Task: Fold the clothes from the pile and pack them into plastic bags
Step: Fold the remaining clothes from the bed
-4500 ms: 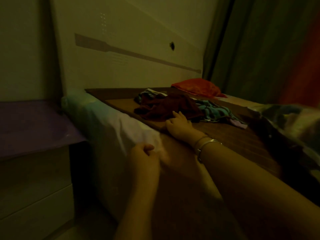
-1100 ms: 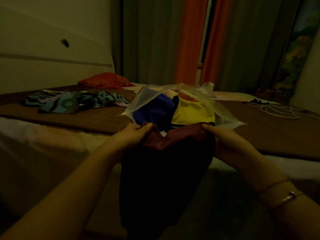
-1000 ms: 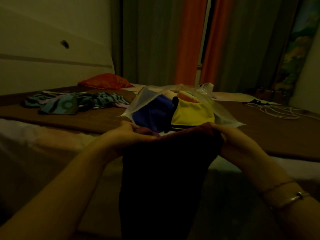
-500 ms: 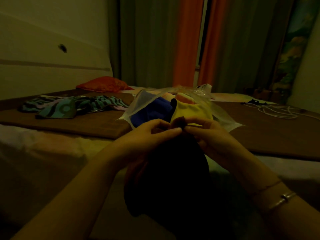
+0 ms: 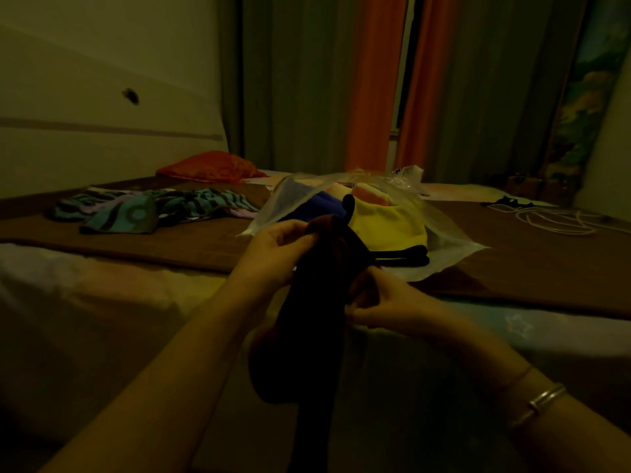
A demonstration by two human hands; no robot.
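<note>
A dark maroon garment (image 5: 317,322) hangs in front of me over the bed's edge. My left hand (image 5: 276,249) grips its top end, and my right hand (image 5: 382,302) pinches its right edge lower down. Just behind it lies a clear plastic bag (image 5: 444,240) on the bed, filled with folded clothes in blue (image 5: 321,206), yellow (image 5: 389,227) and orange. A pile of teal striped clothes (image 5: 150,209) lies farther left on the bed.
The brown bed cover (image 5: 187,244) spreads under everything. A red cushion (image 5: 208,167) sits at the back by the headboard (image 5: 102,131). White cords (image 5: 553,220) lie at the right. Curtains (image 5: 372,80) hang behind the bed.
The hands held the garment spread by its top corners, then brought them together. Now the right hand has dropped lower along the edge while the left keeps the top.
</note>
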